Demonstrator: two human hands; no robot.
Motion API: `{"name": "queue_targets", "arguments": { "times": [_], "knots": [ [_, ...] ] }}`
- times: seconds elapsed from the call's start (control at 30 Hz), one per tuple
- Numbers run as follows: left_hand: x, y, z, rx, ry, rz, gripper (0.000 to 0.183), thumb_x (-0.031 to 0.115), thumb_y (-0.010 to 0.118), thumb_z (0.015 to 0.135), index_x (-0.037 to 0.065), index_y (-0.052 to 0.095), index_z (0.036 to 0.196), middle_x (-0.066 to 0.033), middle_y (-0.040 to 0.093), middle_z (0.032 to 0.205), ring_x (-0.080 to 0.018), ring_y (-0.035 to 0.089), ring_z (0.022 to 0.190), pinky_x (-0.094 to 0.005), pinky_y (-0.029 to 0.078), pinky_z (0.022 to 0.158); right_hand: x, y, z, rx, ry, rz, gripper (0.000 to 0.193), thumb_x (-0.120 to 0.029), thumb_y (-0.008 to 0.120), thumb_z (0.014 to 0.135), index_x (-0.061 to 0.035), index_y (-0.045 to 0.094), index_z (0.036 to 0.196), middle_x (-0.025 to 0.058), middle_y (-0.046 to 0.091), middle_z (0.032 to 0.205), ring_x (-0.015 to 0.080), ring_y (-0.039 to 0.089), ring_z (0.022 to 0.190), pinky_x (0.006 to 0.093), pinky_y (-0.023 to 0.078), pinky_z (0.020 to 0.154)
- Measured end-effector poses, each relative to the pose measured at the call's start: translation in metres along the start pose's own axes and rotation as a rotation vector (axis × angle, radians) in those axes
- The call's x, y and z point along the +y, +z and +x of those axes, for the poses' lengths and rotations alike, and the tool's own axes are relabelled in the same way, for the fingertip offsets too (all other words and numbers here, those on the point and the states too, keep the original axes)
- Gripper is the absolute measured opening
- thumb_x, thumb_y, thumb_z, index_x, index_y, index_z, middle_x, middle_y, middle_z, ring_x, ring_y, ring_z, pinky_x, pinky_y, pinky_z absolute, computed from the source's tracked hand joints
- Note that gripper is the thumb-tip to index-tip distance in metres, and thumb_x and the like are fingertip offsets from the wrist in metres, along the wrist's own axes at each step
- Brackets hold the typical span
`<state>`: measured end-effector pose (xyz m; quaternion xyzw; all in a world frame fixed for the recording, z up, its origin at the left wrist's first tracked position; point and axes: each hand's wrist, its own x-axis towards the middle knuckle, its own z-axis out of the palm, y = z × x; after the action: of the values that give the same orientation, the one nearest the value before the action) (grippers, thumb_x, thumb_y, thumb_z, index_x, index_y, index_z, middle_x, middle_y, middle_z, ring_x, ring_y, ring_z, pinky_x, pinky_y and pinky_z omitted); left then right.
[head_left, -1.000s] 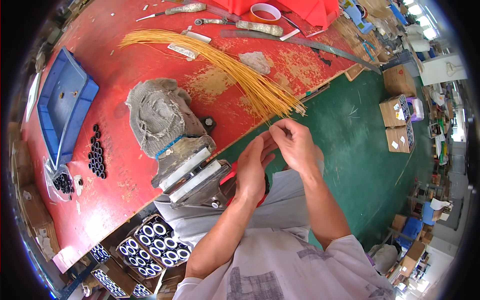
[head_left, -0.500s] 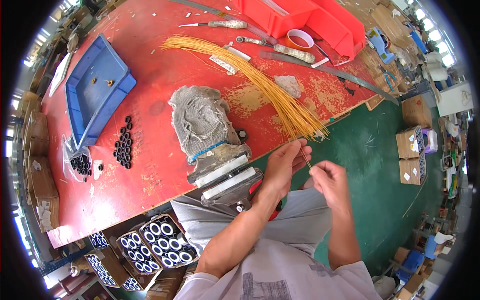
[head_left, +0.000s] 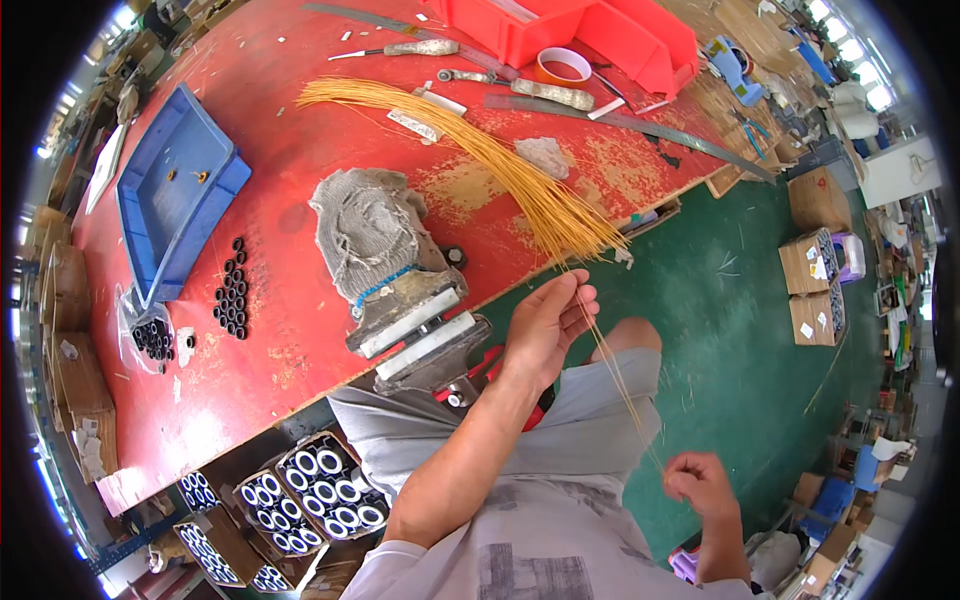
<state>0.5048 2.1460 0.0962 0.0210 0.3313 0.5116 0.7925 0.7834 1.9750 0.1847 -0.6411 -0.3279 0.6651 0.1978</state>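
Observation:
A few thin golden wires (head_left: 622, 388) stretch between my hands over my lap. My left hand (head_left: 545, 318) pinches them beside the table's front edge, just below the free end of a long yellow wire bundle (head_left: 500, 158) lying on the red table. My right hand (head_left: 702, 484) is closed on the other end of the wires, low at the right. To the left of my left hand stands a bench vise (head_left: 425, 342) with pale jaw faces. A worn grey knit cloth (head_left: 362, 232), tied with blue cord, covers its back part.
On the table (head_left: 290, 180) are a blue tray (head_left: 190, 205) with two small brass pieces, several black rings (head_left: 232, 290), a tape roll (head_left: 563, 68), a screwdriver (head_left: 420, 48) and red bins (head_left: 600, 40). Boxes of white-ringed parts (head_left: 330, 490) sit below the table's edge.
My right hand has moved down and right, away from my left hand, drawing out a long stretch of wires between them. My left hand stays near the bundle's end.

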Motion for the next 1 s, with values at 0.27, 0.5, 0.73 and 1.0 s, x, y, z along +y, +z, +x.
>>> {"name": "queue_targets", "arguments": {
  "times": [0.27, 0.5, 0.73, 1.0],
  "knots": [
    [-0.024, -0.010, -0.028, -0.069, 0.048, 0.192, 0.025, 0.026, 0.058, 0.101, 0.005, 0.066, 0.113, -0.0032, 0.069, 0.096, -0.0136, 0.065, 0.086, -0.0310, 0.053, 0.084, 0.069, -0.071, -0.063, -0.131, 0.416, -0.317, 0.011, -0.007, 0.067, 0.089, 0.0032, 0.068, 0.086, 0.0059, 0.063, 0.073, 0.0127, 0.057, 0.069, 0.0281, 0.047, 0.064],
    [-0.030, -0.021, -0.059, -0.132, 0.092, 0.367, 0.023, 0.023, 0.065, 0.097, 0.002, 0.070, 0.106, -0.0055, 0.070, 0.095, -0.0105, 0.063, 0.078, -0.0255, 0.051, 0.069, 0.137, -0.109, -0.087, -0.154, 0.595, -0.132, 0.015, -0.011, 0.066, 0.093, 0.0042, 0.067, 0.093, 0.0064, 0.063, 0.079, 0.0143, 0.058, 0.072, 0.0296, 0.048, 0.068],
    [-0.024, -0.025, -0.080, -0.141, 0.175, 0.335, 0.023, 0.021, 0.065, 0.097, 0.000, 0.069, 0.106, -0.0071, 0.070, 0.094, -0.0115, 0.064, 0.076, -0.0257, 0.053, 0.067, 0.173, -0.115, -0.091, -0.203, 0.695, -0.139, 0.022, -0.020, 0.068, 0.094, 0.0026, 0.067, 0.096, 0.0069, 0.065, 0.084, 0.0171, 0.061, 0.078, 0.0318, 0.050, 0.075],
    [-0.033, -0.032, -0.128, -0.049, 0.101, 0.353, 0.021, 0.020, 0.064, 0.098, 0.001, 0.070, 0.105, -0.0087, 0.071, 0.093, -0.0139, 0.066, 0.076, -0.0291, 0.056, 0.068, 0.005, 0.000, 0.019, -0.012, -0.463, -0.577, 0.042, -0.012, 0.070, 0.088, -0.0028, 0.059, 0.127, 0.0151, 0.065, 0.122, 0.0239, 0.062, 0.114, 0.0355, 0.048, 0.097]
  ]
}}
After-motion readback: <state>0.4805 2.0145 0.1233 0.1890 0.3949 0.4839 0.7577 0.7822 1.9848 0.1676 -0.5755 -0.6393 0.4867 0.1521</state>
